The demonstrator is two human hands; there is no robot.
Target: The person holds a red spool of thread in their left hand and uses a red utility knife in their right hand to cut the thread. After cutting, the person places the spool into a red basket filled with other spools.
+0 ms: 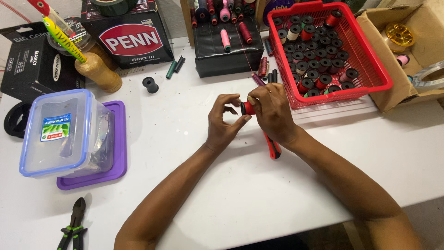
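Note:
My left hand (224, 121) and my right hand (274, 112) meet over the middle of the white table (240, 194). Between them is a small spool of red thread (247, 108) with black ends. The right hand grips it, and the left thumb and fingertips touch its left end. A red and black tool (273, 148) lies on the table under my right wrist. Just above the hands several dark spools lie loose (267, 69).
A red basket (370, 55) holding several black and red spools stands at the right. A clear plastic box (60, 132) sits on a purple lid (118, 153) at the left. Green-handled pliers (74, 224) lie at the front left. Black boxes, a brown bottle (99, 70) and a cardboard box (416, 28) line the back.

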